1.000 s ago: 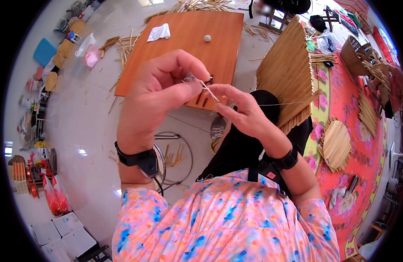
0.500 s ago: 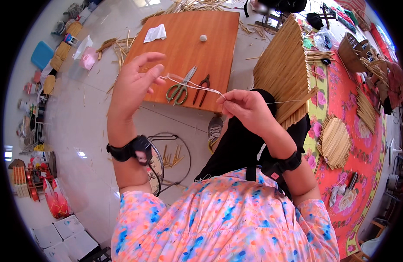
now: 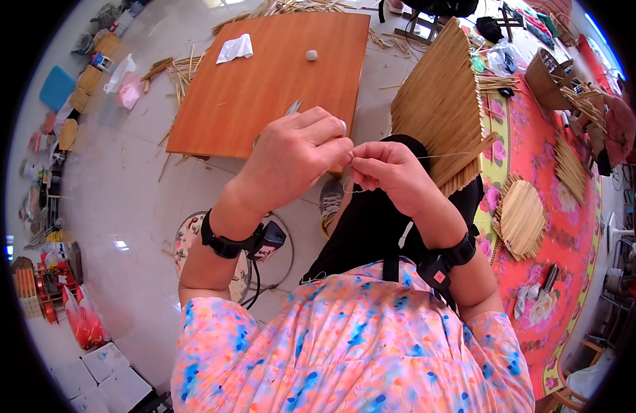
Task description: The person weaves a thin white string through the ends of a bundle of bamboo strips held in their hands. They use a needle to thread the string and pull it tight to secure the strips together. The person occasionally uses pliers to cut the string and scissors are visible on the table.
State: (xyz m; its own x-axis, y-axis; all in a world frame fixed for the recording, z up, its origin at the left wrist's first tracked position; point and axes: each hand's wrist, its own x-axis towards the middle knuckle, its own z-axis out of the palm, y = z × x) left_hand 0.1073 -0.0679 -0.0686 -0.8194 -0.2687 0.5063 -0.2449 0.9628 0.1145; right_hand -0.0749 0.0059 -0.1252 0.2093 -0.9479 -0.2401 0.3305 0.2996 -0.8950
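My left hand (image 3: 294,160) and my right hand (image 3: 392,173) meet in front of me, their fingertips almost touching. Both pinch a thin white thread (image 3: 447,155). A slack bit of it curls below the fingers, and another length runs rightward to a panel of straw-coloured stalks (image 3: 438,100). That panel leans upright beside my right knee, its edges jagged. Beyond my left hand, scissors (image 3: 294,107) lie on the orange-brown wooden table (image 3: 276,62); only the blade tips show clearly, the rest being covered by the hand.
A white cloth (image 3: 235,48) and a small pale ball (image 3: 311,55) rest on the table. Loose stalks (image 3: 183,86) litter the floor around it. On the right, a red flowered cloth (image 3: 538,275) carries a rounded stalk piece (image 3: 522,217). A round stool (image 3: 194,251) stands below my left forearm.
My left hand has moved right and down to meet my right hand, closing its fingers. The thread loop stretched between them has collapsed. The hand now covers the pliers and most of the scissors.
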